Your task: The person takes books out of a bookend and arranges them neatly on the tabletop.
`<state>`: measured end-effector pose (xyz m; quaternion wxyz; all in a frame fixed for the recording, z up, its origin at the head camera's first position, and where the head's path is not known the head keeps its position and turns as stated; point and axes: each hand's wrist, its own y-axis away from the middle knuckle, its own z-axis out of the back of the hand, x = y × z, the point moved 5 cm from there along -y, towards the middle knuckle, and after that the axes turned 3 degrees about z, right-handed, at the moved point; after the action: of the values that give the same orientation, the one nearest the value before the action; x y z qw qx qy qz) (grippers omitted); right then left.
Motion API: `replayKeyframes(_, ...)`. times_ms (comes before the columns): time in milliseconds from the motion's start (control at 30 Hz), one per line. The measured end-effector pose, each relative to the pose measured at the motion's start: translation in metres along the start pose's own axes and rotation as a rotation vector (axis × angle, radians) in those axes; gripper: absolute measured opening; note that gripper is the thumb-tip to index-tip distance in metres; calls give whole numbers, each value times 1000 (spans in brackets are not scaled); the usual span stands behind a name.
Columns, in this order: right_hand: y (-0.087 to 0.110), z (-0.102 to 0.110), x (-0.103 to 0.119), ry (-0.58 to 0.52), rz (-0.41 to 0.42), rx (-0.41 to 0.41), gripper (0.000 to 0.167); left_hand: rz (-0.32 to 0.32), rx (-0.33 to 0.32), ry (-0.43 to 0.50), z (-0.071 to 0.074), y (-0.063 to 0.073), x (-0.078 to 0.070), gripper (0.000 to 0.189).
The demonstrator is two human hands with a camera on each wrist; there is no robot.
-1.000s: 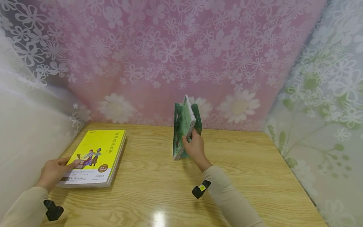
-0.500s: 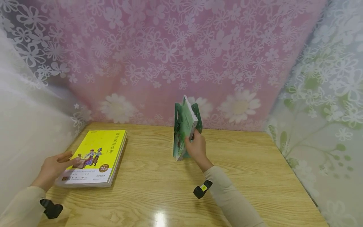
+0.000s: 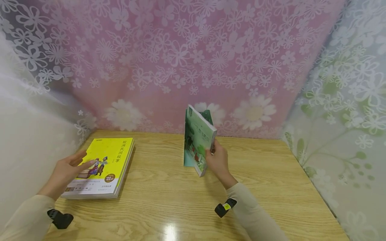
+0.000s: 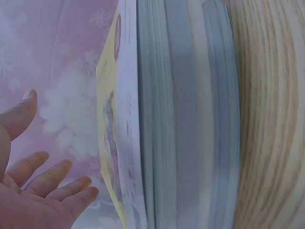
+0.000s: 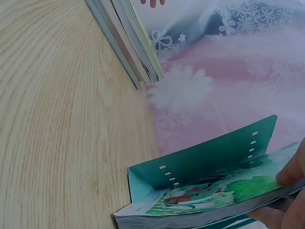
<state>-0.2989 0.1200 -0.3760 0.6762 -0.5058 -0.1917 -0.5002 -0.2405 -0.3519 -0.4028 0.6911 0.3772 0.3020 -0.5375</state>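
Observation:
A green illustrated paperback book [image 3: 197, 142] stands upright and angled at the middle of the table, its lower corner near the wood. My right hand [image 3: 219, 160] grips it by the near edge, thumb on the cover, fingers behind. Beside and behind it stands a teal metal bookend [image 5: 205, 155] with small slots, partly hidden by the book. My left hand [image 3: 64, 172] hovers over the left edge of a yellow-covered book [image 3: 113, 150], fingers spread and holding nothing. That book tops a stack of several thick books [image 4: 183, 119], as the left wrist view shows.
The wood-grain table [image 3: 156, 207] ends at a pink flowered cloth backdrop [image 3: 193, 60]. Pale cloth walls rise on the left and right sides. A small black camera [image 3: 224, 208] sits on the right wrist, another black camera [image 3: 60, 219] on the left.
My right hand has drawn the green book toward me and rightward, turning its cover more to view. The left hand has lifted off the yellow book. The bookend stays put.

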Motion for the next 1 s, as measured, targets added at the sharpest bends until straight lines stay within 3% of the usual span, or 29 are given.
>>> replayKeyframes(233, 6, 17, 1, -15, 10, -19, 34, -83, 58, 20, -15, 3, -19, 91)
replayKeyframes(467, 15, 34, -2, -69, -68, -5, 39, -169, 126, 64, -36, 9, -31, 82)
replayKeyframes(867, 30, 70, -4, -124, -105, 110, 44, -233, 170, 78, -68, 15, -47, 78)
replayKeyframes(1000, 36, 85, -6, -133, -121, 130, 43, -228, 193, 99, -76, 17, -50, 76)
